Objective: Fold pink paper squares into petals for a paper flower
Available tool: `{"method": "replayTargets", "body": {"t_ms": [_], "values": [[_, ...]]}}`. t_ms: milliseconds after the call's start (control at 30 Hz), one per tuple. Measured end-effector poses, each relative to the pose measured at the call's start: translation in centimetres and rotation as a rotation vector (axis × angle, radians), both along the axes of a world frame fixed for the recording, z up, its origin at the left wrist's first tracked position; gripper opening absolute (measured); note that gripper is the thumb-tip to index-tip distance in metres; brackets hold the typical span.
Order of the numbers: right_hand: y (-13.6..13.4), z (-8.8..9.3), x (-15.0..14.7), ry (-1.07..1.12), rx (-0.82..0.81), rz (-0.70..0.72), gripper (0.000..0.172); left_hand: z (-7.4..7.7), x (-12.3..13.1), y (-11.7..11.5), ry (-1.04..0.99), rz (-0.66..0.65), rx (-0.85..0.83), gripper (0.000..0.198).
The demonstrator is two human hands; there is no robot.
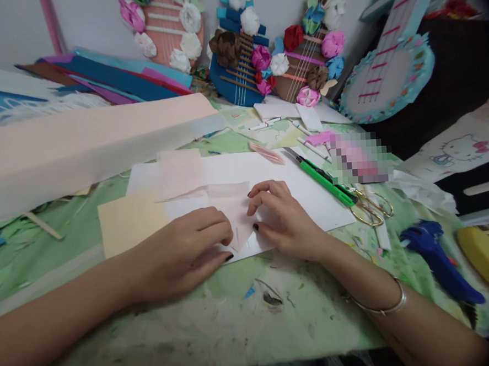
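Note:
Both my hands rest on a small pale pink piece of paper (238, 219) lying on a white sheet (294, 180) on the green table. My left hand (186, 253) is curled, fingertips pressing the pink piece's left part. My right hand (282, 216) has bent fingers pinching and pressing the piece's right edge. A cream sheet (126, 223) lies just left of my left hand, partly under the white sheet.
A wide roll of pale pink paper (80, 143) lies at left. A green utility knife (323, 181) and gold-handled scissors (370, 205) lie to the right of the white sheet. A blue glue gun (435, 257) sits at right. Flower-decorated cardboard guitars (240, 56) lean on the back wall.

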State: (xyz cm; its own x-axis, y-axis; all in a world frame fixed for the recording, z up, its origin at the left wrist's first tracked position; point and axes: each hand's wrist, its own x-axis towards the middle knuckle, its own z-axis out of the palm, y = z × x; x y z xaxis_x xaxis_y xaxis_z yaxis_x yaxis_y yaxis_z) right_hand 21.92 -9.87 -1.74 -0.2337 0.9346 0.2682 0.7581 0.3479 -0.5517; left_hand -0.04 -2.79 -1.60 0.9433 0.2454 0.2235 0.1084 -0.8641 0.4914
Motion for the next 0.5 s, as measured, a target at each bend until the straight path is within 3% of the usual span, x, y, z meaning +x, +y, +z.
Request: {"method": "replayTargets", "body": {"t_ms": [100, 233, 500], "values": [[-0.2, 0.1, 0.1, -0.027, 0.11, 0.133, 0.023, -0.1, 0.2, 0.4, -0.02, -0.009, 0.055, 0.014], [-0.6, 0.0, -0.3, -0.058, 0.142, 0.353, 0.022, -0.3, 0.4, 0.5, -0.025, -0.006, 0.041, 0.016], [-1.6, 0.5, -0.9, -0.268, 0.112, 0.426, 0.019, -0.3, 0.9, 0.1, 0.021, 0.078, -0.019, 0.007]]}}
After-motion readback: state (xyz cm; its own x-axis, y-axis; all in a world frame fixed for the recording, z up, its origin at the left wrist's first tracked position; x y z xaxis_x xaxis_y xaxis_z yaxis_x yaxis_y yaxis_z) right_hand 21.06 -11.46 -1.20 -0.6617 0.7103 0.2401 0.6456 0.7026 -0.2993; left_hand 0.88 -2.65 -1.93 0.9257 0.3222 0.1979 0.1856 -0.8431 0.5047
